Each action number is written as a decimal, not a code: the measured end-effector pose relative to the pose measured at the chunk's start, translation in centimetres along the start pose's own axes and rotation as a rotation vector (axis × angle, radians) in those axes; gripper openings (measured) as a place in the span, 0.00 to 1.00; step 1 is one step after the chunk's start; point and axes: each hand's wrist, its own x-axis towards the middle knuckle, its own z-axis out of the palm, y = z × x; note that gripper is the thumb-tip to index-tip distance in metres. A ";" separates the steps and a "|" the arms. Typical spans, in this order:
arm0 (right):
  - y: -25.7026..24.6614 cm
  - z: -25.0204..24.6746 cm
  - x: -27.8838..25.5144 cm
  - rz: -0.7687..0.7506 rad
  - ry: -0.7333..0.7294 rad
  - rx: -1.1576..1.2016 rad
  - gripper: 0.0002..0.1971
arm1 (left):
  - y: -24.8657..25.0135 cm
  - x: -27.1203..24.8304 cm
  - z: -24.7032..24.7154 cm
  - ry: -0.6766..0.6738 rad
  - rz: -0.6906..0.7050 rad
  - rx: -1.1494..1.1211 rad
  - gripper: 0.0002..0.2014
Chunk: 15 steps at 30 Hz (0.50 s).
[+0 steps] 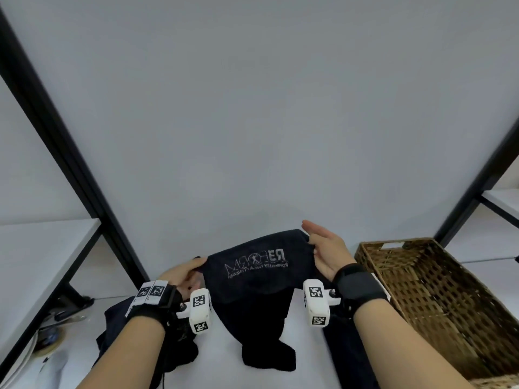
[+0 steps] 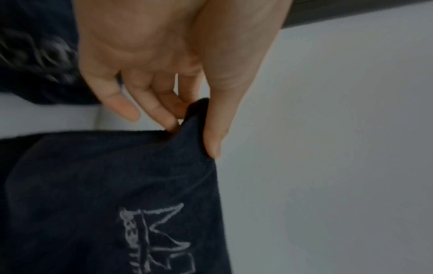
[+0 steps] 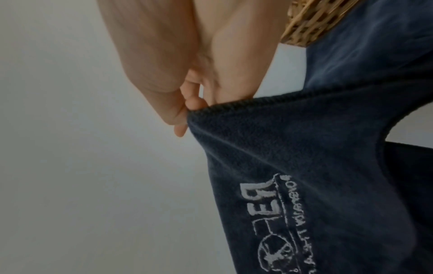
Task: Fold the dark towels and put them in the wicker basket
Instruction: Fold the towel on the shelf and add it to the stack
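A dark navy towel [image 1: 258, 279] with white embroidered lettering hangs stretched between my two hands above the white table, its lower end resting on the tabletop. My left hand [image 1: 187, 272] pinches the towel's left top corner [image 2: 194, 118] between thumb and fingers. My right hand [image 1: 323, 252] pinches the right top corner [image 3: 199, 115] between thumb and forefinger, the other fingers extended. The wicker basket [image 1: 438, 301] stands to the right of my right hand, with nothing visible inside it.
More dark towels lie crumpled on the table under my left forearm [image 1: 118, 332] and beneath my right forearm [image 1: 348, 352]. Black frame posts [image 1: 56, 141] rise at left and right. A grey wall [image 1: 252, 108] stands behind the table.
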 end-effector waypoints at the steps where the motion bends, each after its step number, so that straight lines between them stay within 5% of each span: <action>1: -0.9 0.7 0.3 -0.036 0.004 0.007 0.22 | 1.2 -0.2 0.7 -0.038 0.045 -0.056 0.02; 4: -3.7 2.8 0.5 -0.146 -0.006 0.021 0.23 | 5.0 -1.9 2.7 -0.105 0.159 -0.186 0.08; 7: -5.9 4.2 -0.3 -0.233 -0.046 0.011 0.24 | 7.7 -3.4 3.3 -0.134 0.335 -0.193 0.03; 10: -6.7 4.5 -1.6 -0.275 -0.074 -0.010 0.24 | 8.6 -4.6 3.0 -0.080 0.482 -0.114 0.09; 15: -3.8 2.1 -4.9 -0.224 -0.061 -0.080 0.26 | 5.2 -6.4 0.6 0.079 0.519 0.137 0.02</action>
